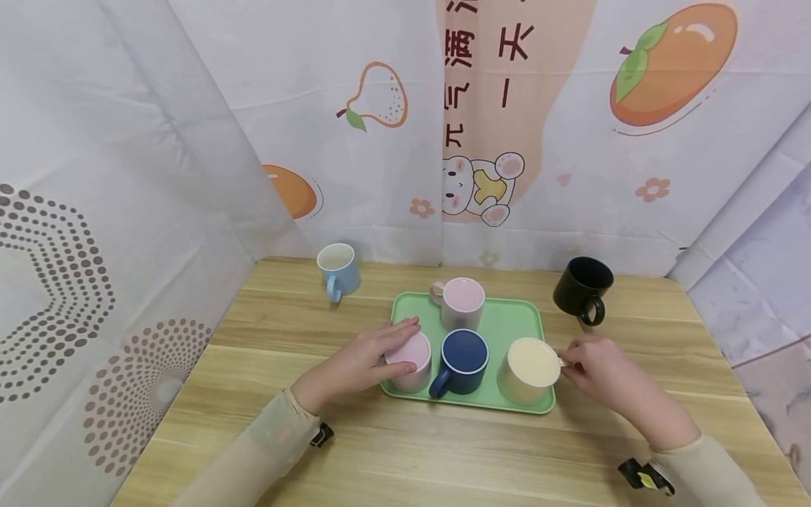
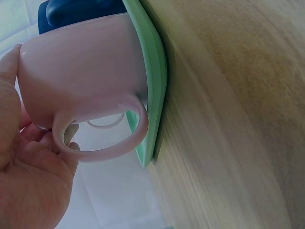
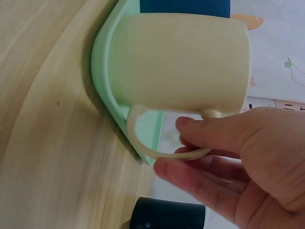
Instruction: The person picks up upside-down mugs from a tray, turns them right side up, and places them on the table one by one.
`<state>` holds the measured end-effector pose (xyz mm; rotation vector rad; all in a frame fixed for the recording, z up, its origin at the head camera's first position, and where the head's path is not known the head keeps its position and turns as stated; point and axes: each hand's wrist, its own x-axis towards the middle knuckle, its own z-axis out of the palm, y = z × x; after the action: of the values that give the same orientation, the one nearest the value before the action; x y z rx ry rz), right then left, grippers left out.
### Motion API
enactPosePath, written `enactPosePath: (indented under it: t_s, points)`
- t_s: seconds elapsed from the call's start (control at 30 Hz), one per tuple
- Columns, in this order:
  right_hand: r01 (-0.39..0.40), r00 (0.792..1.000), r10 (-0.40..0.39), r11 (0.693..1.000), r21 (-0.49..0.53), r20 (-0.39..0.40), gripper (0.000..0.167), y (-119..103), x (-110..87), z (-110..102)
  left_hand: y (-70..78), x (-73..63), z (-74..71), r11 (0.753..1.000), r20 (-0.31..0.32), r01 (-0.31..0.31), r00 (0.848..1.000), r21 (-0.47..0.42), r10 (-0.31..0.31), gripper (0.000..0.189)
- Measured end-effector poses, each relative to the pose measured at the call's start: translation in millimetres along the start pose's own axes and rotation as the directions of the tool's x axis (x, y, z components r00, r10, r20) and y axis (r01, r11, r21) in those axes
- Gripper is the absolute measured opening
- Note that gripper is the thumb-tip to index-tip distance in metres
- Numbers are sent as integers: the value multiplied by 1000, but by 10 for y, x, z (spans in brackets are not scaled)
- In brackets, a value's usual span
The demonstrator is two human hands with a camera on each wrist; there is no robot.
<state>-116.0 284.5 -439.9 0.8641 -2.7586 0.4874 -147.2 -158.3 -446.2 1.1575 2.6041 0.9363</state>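
Note:
On the green tray [image 1: 512, 320], my left hand [image 1: 355, 360] holds the front-left pink mug [image 1: 415, 382] near its rim, thumb on the near side and fingers over the far side. That mug's handle [image 2: 107, 153] points out to the left, beside my palm. At the tray's right end, my right hand [image 1: 595, 366] pinches the handle [image 3: 137, 138] of the cream mug [image 1: 521, 387] between thumb and fingers. Between these two stands a dark blue mug [image 1: 467, 377], its handle toward me. A second pink mug [image 1: 457, 315] stands behind it, handle to the left.
Back left on the wooden table [image 1: 456, 458] is a light blue mug [image 1: 345, 276]. A black mug [image 1: 573, 294] stands off the tray at the back right. A printed curtain [image 1: 380, 176] hangs along the table's far edge.

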Motion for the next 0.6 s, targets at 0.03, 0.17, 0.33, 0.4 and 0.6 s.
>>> enactPosePath:
  t_s: [0.03, 0.17, 0.33, 0.4, 0.6]
  points:
    - [25, 999, -25, 1000, -1, -34, 23, 13, -5, 19, 1, -2, -1, 1000, 0, 0, 1000, 0, 0, 72]
    - [92, 986, -95, 995, -22, -141, 29, 69, -23, 84, 5, -6, 1, 1000, 0, 5, 1000, 1, -5, 72]
    - [115, 976, -120, 993, -37, -184, 32, 118, -40, 134, 2, -1, 15, 1000, 6, 14, 1000, -7, -14, 73]
    - [129, 970, -135, 991, -42, -204, 34, 126, -39, 151, 2, -2, 17, 1000, 8, 19, 1000, -10, -19, 73]
    - [142, 957, -153, 988, -61, -247, 36, 133, -29, 203, 1, -8, 14, 1000, 2, 21, 1000, -9, -21, 72]
